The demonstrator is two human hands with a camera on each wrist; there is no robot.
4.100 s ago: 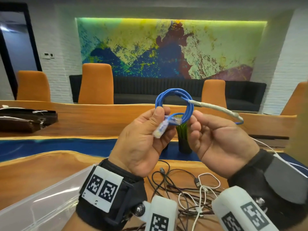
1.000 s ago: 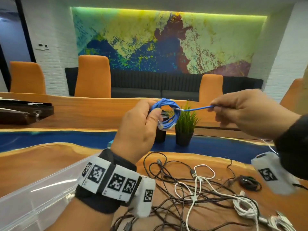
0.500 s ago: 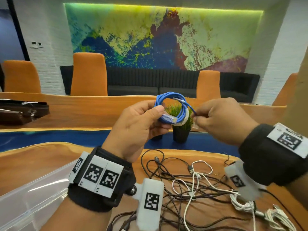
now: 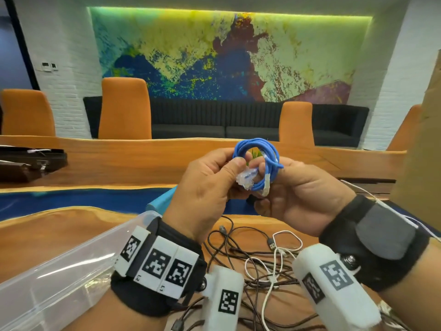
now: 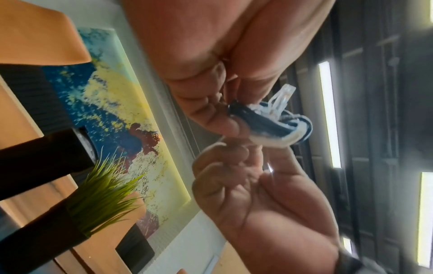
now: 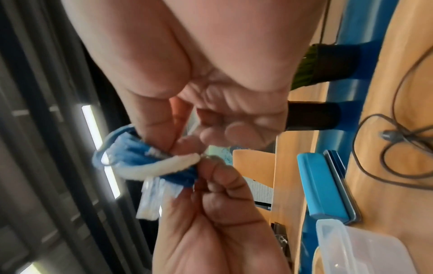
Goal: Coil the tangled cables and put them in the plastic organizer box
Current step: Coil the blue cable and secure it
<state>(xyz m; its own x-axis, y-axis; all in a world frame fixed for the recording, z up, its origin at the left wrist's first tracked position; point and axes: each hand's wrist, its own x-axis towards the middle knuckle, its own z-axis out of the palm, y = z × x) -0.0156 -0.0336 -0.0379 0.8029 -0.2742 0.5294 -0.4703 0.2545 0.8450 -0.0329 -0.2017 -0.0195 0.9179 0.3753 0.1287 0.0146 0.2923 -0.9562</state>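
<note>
1. the blue cable is wound into a small tight ring, held up in the air between both hands above the wooden table. a clear plug sticks out at the bottom of the ring, and a white-wrapped stretch of the same cable crosses the strands there.
2. the left hand pinches the ring's lower left with thumb and forefinger pressed together; its other fingers curl behind.
3. the right hand has its fingers curled round the ring's right side, thumb on the strands. the right wrist view shows fingertips nipping the white-wrapped part against the blue bundle.
4. what changed: a second ago the right hand was out to the side, drawing a straight tail of cable away from the coil. half a second ago it was back near the ring with only a short tail left. now no loose tail shows; the end lies against the ring and both hands close on it.
5. my reading: the winding of this cable is about finished and the end is being tucked or wrapped to lock it. if the pinch slackens, the stiff loops may spring open.
6. the plastic organizer box sits low left, just beside the left wrist; i see no cable in the part that shows.
7. the tangled cables, black and white, lie on the table under the hands, not yet coiled, so most of the task is left.
</note>
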